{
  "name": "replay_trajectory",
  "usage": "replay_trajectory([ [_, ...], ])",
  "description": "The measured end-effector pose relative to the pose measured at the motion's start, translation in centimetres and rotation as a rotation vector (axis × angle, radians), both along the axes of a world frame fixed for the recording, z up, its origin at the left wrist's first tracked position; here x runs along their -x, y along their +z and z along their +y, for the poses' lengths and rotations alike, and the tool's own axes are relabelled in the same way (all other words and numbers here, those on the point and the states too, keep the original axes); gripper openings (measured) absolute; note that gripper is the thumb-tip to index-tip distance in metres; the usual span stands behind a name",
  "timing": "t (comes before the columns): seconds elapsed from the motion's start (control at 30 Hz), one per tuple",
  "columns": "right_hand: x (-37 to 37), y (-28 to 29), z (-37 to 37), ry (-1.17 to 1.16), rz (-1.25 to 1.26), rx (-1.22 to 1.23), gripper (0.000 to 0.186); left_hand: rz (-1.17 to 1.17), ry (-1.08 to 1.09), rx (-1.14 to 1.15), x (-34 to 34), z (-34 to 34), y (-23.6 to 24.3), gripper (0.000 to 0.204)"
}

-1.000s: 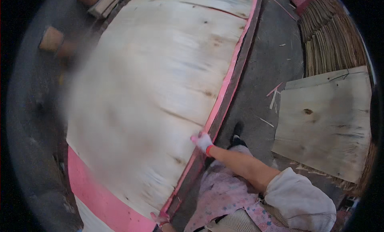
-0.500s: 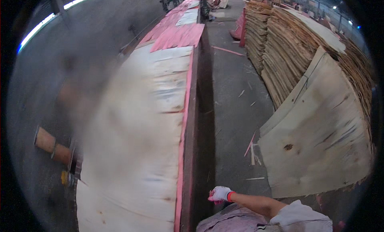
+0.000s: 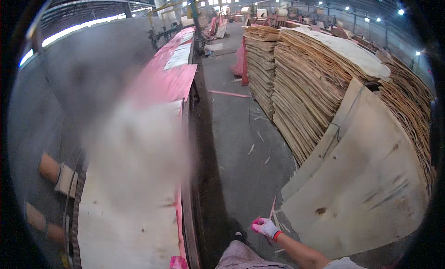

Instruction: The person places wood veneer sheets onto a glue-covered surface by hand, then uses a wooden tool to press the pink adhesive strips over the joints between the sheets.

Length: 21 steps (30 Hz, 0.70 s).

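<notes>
My right hand (image 3: pixel 264 227), in a pink-and-white glove with a red cuff, is curled beside the bench, over the floor; whatever its fingers hold is unclear. My left hand (image 3: pixel 178 263), also gloved, barely shows at the lower edge, by the right rim of a long bench covered with pale veneer sheets (image 3: pixel 120 222). Pink sheets (image 3: pixel 181 79) lie farther along the bench. A blurred patch hides part of its middle and left.
Tall veneer stacks (image 3: pixel 306 92) line the right, with a large pale sheet (image 3: pixel 352 185) leaning on them. Scraps (image 3: pixel 259 137) and a pink strip (image 3: pixel 229 93) lie on the aisle floor (image 3: pixel 232 167). Rollers (image 3: pixel 48 167) stand at the left. Machinery (image 3: pixel 160 37) is farther back.
My view has lifted from the bench to down the aisle. My right hand has left the bench edge and moved rightward. My left hand dropped from view and shows again at the bottom.
</notes>
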State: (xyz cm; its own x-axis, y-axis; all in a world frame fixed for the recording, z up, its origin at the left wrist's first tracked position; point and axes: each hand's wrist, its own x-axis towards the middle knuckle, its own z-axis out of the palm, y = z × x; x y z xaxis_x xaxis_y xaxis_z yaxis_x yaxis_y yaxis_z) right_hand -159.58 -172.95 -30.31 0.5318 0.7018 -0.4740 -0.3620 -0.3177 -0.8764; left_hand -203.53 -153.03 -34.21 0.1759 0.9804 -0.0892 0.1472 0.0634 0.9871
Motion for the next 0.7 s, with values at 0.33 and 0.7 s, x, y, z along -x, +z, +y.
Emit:
replay_trajectory([
  [0.33, -24.0, -9.2, 6.2, -0.279, -0.064, 0.526, 0.035, -0.396, -0.607, 0.129, -31.3, 31.7, 8.6, 0.020],
  [0.7, -37.9, -19.7, 3.7, -0.760, 0.840, 0.697, 0.028, -0.479, -0.272, 0.604, -66.9, 49.3, 12.1, 0.031],
])
